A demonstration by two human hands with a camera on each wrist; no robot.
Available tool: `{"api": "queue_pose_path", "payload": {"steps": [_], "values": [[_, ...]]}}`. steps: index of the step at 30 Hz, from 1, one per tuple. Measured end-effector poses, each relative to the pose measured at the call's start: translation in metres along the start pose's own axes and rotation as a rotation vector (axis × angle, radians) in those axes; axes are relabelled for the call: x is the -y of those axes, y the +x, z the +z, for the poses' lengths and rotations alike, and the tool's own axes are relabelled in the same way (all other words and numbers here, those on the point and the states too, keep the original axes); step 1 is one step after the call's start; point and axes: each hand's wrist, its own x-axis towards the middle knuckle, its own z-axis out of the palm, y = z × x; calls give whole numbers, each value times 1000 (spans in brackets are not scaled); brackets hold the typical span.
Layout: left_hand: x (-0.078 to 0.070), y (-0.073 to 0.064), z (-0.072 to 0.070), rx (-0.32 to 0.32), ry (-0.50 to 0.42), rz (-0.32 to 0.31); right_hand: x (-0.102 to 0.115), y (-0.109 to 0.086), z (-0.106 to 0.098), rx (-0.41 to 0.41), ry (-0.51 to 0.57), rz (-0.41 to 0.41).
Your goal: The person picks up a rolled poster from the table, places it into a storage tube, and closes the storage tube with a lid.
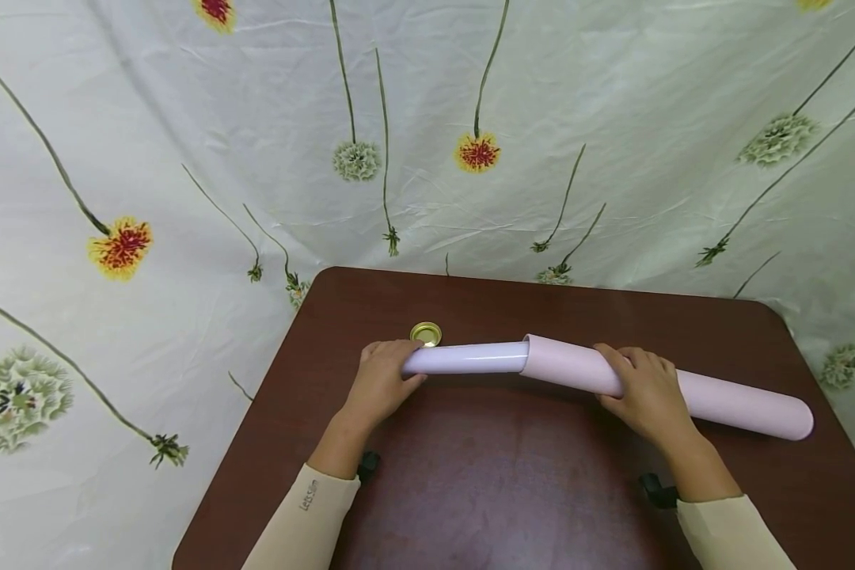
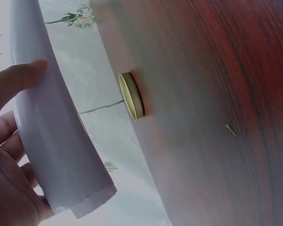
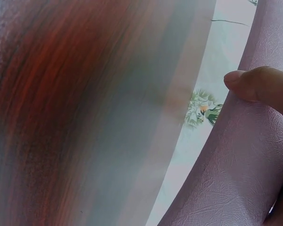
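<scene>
A glossy white roll (image 1: 470, 359) lies partly inside a wider pale pink tube (image 1: 563, 362), its left part sticking out of the tube's open end. Near the roll's free end, my left hand (image 1: 381, 381) grips it; the left wrist view shows the thumb across the roll (image 2: 61, 132) and the fingers behind. Around the middle of the tube, my right hand (image 1: 648, 393) holds it from above. In the right wrist view the thumb presses on the tube's finely creased surface (image 3: 226, 155). The tube's far right end is closed and rounded.
Just behind the left hand, a round gold lid (image 1: 426, 333) lies on the dark reddish-brown table (image 1: 484, 475). A white cloth (image 1: 427, 198) with printed flowers hangs behind and beside the table. A tiny green scrap (image 2: 231, 129) shows on the tabletop.
</scene>
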Motion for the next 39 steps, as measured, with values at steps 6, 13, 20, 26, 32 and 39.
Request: {"api": "queue_pose_path", "payload": {"steps": [6,13,20,26,32,39], "values": [[-2,1,-1,-15,-27,19,3,0,0,-1,4,-9],[-3,1,1,-42,1,29,5,-1,0,4,1,-6],[-5,2,1,-86,38,-29,6,-1,2,23,2,-3],[-5,2,1,-98,-4,-47,7,-1,3,10,-6,-19],[-7,2,2,-100,-27,-30,8,-2,4,15,-4,-21],[-8,2,3,-107,-36,-7,8,-3,5,15,-10,-25]]}}
